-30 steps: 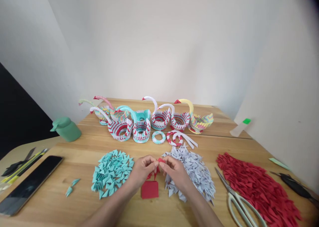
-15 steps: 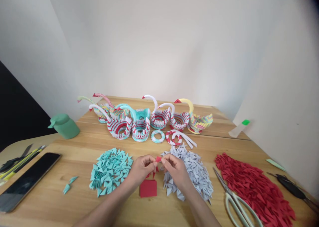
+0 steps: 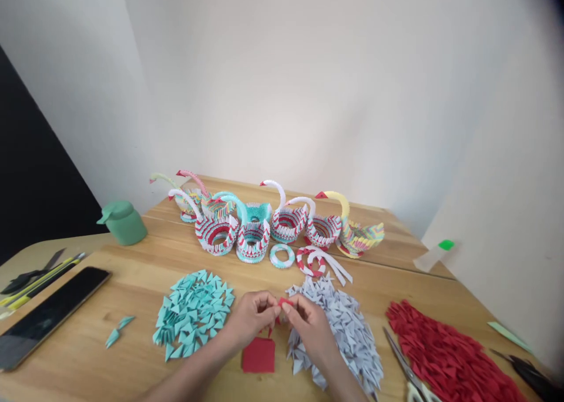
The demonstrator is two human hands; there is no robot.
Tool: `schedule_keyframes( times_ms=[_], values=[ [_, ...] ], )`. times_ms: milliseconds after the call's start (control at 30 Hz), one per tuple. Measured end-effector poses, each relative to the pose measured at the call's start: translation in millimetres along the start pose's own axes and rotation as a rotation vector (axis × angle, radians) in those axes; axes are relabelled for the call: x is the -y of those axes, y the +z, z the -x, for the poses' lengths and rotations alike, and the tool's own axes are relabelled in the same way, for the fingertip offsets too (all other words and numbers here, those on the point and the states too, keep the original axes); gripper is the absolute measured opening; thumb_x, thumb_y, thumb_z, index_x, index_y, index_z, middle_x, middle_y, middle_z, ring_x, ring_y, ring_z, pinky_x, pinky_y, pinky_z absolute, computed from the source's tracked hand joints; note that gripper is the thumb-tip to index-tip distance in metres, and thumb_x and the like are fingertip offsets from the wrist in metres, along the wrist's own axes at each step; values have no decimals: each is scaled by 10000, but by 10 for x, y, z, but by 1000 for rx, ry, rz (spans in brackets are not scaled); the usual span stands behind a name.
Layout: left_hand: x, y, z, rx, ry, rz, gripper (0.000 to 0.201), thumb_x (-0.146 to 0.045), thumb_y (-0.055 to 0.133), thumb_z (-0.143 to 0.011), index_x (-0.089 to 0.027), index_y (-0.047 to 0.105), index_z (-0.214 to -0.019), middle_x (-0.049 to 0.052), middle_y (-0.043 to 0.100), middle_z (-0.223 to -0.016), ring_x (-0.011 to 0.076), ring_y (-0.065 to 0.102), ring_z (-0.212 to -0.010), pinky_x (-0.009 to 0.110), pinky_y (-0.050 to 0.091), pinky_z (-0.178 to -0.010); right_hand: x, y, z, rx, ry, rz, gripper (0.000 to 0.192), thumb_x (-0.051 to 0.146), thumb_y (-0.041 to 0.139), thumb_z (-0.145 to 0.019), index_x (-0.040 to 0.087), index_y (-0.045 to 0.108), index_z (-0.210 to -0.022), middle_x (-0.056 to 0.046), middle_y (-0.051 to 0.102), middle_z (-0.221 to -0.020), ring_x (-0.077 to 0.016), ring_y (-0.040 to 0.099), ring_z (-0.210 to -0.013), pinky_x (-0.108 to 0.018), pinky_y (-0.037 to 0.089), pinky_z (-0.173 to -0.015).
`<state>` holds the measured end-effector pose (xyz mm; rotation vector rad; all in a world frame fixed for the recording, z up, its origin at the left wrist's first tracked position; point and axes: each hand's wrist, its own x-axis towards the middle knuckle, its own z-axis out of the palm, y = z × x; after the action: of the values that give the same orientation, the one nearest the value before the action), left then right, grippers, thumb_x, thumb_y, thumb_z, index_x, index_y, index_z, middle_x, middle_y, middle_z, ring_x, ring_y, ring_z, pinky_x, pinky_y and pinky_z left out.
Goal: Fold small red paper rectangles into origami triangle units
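A small, angular red paper piece [image 3: 285, 301] is pinched by the left hand [image 3: 254, 317] and right hand [image 3: 309, 322] together, seemingly for steadiness, with flat, rectangular red paper [image 3: 258, 356] laid within reach just below them.

Matt red paper sheet [image 3: 258, 355], smooth wooden tabletop [image 3: 132, 278], glossy phone screen [image 3: 50, 315], metal scissor blades [image 3: 399, 354]

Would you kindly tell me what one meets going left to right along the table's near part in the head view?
Phone, two loose teal pieces, teal pile, left hand, pinched red paper, pale lilac pile, red pile.
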<state>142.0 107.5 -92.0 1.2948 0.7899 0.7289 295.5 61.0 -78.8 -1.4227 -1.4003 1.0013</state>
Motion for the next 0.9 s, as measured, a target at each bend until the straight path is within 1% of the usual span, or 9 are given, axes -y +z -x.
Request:
schedule_keyframes(
  times_ms=[133,200,300,400,567,700,900],
  values=[
    [-29,46,18,-15,24,-29,345,-477,622,-724,-151,530,-662,-46,488,-478,68,378,-414,197,297,-445,-3,30,5,-50,32,9,385,531,533,-807,194,477,-630,48,394,-564,-123,377,-536,-234,307,-513],
    [-30,62,32,-38,56,-60,285,-415,608,-745,-144,546,-680,-31,514,-521,81,417,-457,202,327,-476,-21,44,4,-66,33,-8,389,541,525,-807,195,481,-634,42,404,-566,-130,383,-543,-238,317,-517],
    [-19,76,51,-73,120,-139,168,-297,589,-764,-135,582,-720,-8,561,-595,99,459,-532,207,357,-527,-64,58,2,-88,18,-25,389,538,511,-823,195,485,-640,33,422,-572,-137,393,-556,-242,335,-526],
    [-26,82,62,-102,161,-232,130,-244,564,-782,-135,605,-725,-3,577,-606,110,476,-557,209,369,-554,-94,57,2,-91,4,-15,387,536,511,-831,193,504,-652,24,442,-590,-144,410,-574,-241,353,-534],
    [-89,78,77,-126,167,-258,127,-222,572,-776,-137,637,-708,6,614,-623,122,516,-588,205,388,-577,-89,37,13,-85,0,26,397,550,507,-835,200,491,-649,26,415,-593,-146,396,-576,-238,342,-530],
    [-110,57,86,-140,181,-260,149,-252,577,-789,-141,660,-733,13,645,-652,127,536,-599,208,400,-590,-54,44,35,-73,-20,47,395,540,481,-852,204,473,-645,31,397,-588,-144,388,-567,-239,333,-530],
    [-111,26,92,-152,215,-243,192,-284,573,-802,-142,662,-708,17,638,-633,129,526,-587,211,396,-573,-8,104,55,-141,-76,40,385,516,508,-843,203,508,-620,38,394,-549,-133,379,-524,-244,324,-497]
  ],
)
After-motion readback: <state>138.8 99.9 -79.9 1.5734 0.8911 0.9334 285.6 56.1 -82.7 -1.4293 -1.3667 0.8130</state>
